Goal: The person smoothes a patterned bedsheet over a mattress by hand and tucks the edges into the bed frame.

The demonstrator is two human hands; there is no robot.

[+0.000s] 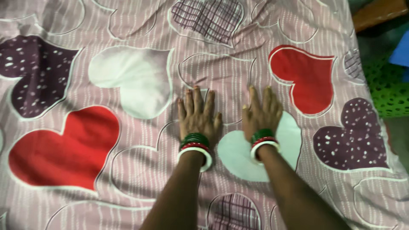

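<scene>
Both of my hands lie flat, palms down, on a pink bedsheet point(140, 25) printed with big hearts. My left hand point(197, 114) rests on a pink striped patch, fingers together and stretched forward. My right hand point(262, 114) lies beside it, a small gap between them, partly over a white heart point(238, 155). Each wrist carries green, red and white bangles point(195, 145). Neither hand holds anything.
Red hearts point(64, 149), a white heart and dark purple dotted hearts point(355, 136) cover the sheet. The bed's right edge drops off near a green dotted cloth point(390, 91), a blue item and a brown wooden piece point(377, 12).
</scene>
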